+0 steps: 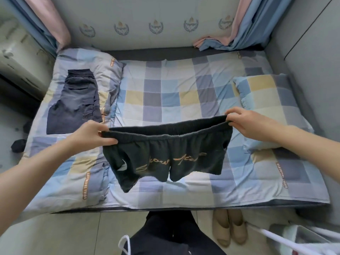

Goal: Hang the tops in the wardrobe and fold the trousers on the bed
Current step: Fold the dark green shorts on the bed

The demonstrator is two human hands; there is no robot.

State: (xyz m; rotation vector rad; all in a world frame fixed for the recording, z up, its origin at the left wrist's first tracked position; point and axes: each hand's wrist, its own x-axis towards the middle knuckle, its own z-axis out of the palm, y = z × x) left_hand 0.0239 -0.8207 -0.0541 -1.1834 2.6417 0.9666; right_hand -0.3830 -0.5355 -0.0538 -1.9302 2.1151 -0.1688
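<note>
Holding the dark shorts [165, 153] above the bed [165, 92] | left hand [92, 135] and right hand [246, 124] are pinching the waistband ends | you are best lowering them flat, legs aligned, before folding.

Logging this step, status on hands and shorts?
Left hand and right hand pinch black shorts by the waistband, above the bed. Grey shorts lie far left. Nothing in the way.

we see a checked pillow [265, 100] at the right. well off to its left lies a folded quilt [60, 177] in the same check. behind the pillow hang blue and pink curtains [244, 28], and nearer us beige slippers [229, 229] stand on the floor.
</note>
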